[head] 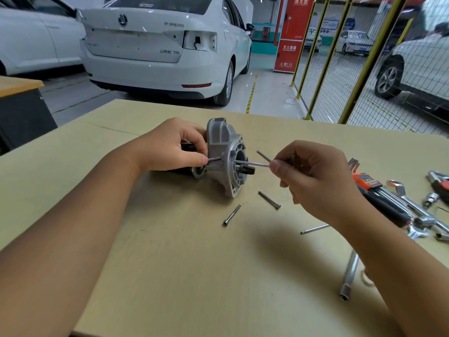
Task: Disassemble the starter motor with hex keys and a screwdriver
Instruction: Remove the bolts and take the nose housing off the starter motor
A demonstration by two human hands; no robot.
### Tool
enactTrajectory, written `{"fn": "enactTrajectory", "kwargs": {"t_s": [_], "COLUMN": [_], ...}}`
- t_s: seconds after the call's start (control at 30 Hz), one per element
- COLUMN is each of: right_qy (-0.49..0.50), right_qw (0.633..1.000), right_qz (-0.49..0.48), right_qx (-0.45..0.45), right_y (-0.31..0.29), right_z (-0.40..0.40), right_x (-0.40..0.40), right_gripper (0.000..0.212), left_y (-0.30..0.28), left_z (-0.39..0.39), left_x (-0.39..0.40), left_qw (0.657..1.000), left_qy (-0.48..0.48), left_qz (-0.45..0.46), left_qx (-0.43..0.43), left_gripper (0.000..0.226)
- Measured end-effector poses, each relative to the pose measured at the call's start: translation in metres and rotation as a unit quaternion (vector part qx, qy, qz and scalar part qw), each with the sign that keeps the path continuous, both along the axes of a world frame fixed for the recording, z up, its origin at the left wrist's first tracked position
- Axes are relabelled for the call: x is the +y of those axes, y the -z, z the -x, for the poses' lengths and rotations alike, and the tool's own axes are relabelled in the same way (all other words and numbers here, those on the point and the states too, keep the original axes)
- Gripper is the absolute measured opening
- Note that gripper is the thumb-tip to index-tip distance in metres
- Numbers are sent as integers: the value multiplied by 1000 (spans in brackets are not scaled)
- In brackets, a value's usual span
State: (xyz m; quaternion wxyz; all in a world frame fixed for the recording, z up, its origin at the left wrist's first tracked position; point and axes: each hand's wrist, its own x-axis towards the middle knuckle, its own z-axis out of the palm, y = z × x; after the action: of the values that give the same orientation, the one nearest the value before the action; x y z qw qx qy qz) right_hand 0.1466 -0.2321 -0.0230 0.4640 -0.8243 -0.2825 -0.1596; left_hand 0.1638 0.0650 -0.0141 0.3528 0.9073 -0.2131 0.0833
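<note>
Left hand (170, 145) grips the starter motor (224, 156); right hand (313, 176) pinches a hex key (251, 163). Looks heavy, rigid. Best held by the body.

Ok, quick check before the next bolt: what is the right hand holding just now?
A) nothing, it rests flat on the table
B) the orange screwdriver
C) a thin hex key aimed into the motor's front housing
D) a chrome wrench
C: the right hand pinches a thin hex key whose tip reaches into the front housing of the starter motor, which the left hand steadies.
</note>
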Motion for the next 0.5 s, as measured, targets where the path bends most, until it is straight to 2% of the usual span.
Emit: {"fn": "enactTrajectory", "kwargs": {"t_s": [0.2,0.27,0.5], "right_qy": [-5,-4,-24], "right_qw": [998,996,975], "right_qz": [-45,-72,-139], "right_qx": [34,57,174], "right_y": [2,3,6], "right_z": [-4,-7,-10], "right_x": [-1,-1,-2], "right_gripper": [13,16,13], "left_y": [-4,-3,-7], "left_z": [1,1,5], "left_x": [5,5,1], "left_qw": [1000,999,1000], "left_qy": [15,12,22], "left_qz": [-21,-31,-6], "left_qx": [13,14,14], "left_gripper": [10,5,13]}}
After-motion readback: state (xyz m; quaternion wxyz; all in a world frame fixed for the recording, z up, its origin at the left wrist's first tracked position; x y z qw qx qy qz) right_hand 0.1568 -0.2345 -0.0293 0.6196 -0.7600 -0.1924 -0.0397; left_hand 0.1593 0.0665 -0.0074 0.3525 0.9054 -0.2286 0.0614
